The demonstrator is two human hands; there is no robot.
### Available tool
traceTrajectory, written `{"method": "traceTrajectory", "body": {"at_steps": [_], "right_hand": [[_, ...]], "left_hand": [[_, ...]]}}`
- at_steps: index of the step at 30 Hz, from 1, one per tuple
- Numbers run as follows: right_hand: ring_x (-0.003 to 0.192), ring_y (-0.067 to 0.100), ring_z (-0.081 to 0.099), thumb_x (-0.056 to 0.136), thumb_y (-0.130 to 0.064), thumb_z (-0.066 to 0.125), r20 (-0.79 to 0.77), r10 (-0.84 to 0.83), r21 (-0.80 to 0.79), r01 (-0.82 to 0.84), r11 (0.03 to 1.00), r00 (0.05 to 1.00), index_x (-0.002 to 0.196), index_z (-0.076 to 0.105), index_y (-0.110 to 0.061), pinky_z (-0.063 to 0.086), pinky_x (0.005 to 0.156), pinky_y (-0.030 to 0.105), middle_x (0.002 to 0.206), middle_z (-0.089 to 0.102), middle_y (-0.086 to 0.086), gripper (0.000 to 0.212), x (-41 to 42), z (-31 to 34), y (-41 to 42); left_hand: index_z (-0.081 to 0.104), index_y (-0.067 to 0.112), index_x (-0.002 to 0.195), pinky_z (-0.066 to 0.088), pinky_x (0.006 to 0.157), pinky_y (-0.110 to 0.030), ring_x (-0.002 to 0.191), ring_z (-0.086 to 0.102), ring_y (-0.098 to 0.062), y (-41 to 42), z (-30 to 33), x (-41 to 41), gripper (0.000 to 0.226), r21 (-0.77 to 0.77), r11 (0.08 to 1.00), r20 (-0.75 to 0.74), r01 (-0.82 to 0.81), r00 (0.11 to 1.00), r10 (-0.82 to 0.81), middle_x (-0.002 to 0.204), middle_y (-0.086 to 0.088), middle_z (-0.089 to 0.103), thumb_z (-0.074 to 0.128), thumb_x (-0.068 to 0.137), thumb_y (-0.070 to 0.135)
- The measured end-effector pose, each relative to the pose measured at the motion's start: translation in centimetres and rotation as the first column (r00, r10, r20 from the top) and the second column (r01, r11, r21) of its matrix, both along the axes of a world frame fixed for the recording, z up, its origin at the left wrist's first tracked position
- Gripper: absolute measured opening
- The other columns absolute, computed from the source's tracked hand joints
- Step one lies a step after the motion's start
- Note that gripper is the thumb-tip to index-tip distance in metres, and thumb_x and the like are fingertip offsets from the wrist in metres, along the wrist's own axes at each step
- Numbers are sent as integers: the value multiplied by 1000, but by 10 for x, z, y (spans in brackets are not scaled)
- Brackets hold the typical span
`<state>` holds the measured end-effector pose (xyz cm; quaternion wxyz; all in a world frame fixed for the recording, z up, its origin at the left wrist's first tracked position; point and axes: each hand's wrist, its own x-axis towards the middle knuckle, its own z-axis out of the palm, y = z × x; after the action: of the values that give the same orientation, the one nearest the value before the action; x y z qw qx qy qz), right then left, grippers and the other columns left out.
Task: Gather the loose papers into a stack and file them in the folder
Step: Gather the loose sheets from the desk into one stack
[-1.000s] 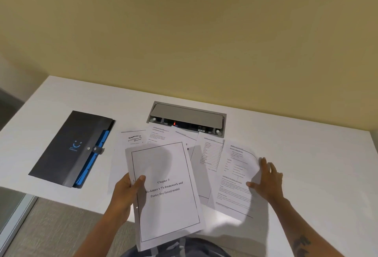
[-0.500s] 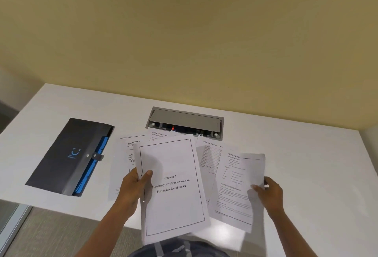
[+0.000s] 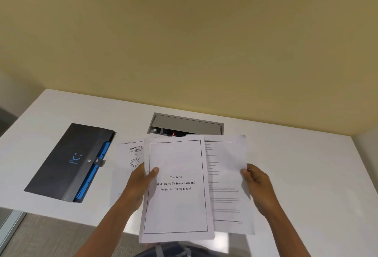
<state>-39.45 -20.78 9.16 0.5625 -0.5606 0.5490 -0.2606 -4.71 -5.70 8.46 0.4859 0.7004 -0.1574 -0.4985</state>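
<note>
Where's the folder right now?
The dark folder lies closed on the white desk, left of the papers, beside the left hand.

The light is soft and even, a shiny spot glows on the white desk [image 3: 306, 175] just below the held pages, small print looks fuzzy, and the desk's edges bend outward.

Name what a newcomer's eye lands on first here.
The white bordered "Chapter 3" title page, front and centre in the left hand. Beside it, a white printed text sheet pinched by the right hand. Then the black folder with blue tabs, shut, on the white desk at left.
</note>
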Motion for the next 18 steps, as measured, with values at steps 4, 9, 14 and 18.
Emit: {"method": "traceTrajectory", "body": {"at_steps": [4, 9, 14, 18], "right_hand": [[67, 14, 66, 109, -22, 55, 84, 63, 131, -74, 989, 994, 112, 79, -27, 49, 61, 21, 94, 79, 7, 24, 32, -4, 20], [67, 18, 63, 110, -22, 52, 194, 112, 277, -164, 947, 975, 117, 78, -30, 48, 53, 22, 97, 81, 11, 28, 60, -14, 37], [85, 26, 64, 109, -39, 54, 243, 245, 375, -324, 868, 939, 127, 75, -27, 43, 69, 34, 120, 80, 14, 31, 70, -25, 33], [78, 18, 76, 101, -48, 64, 14, 180, 307, -176, 935, 984, 114, 80, -25, 59, 74, 39, 114, 81, 12, 31, 68, -32, 3]], "left_hand": [[65, 33, 115, 48, 97, -29, 122, 63, -11, 0, 2, -2, 13, 70, 994, -66, 79, 995, -75, 119, 14, 74, 62, 103, 29], [59, 42, 121, 30, 113, -40, 119, 50, -4, 7, -2, -2, 18, 132, 973, -170, 187, 972, -164, 123, 27, 66, 59, 104, 38], [64, 40, 122, 35, 110, -42, 116, 56, -5, 15, -5, -6, 21, 161, 975, -123, 150, 984, -131, 119, 26, 73, 62, 102, 32], [73, 30, 106, 53, 86, -32, 111, 68, -14, 26, -13, -12, 12, 171, 985, 43, -16, 999, 9, 107, 12, 80, 66, 100, 21]]}}
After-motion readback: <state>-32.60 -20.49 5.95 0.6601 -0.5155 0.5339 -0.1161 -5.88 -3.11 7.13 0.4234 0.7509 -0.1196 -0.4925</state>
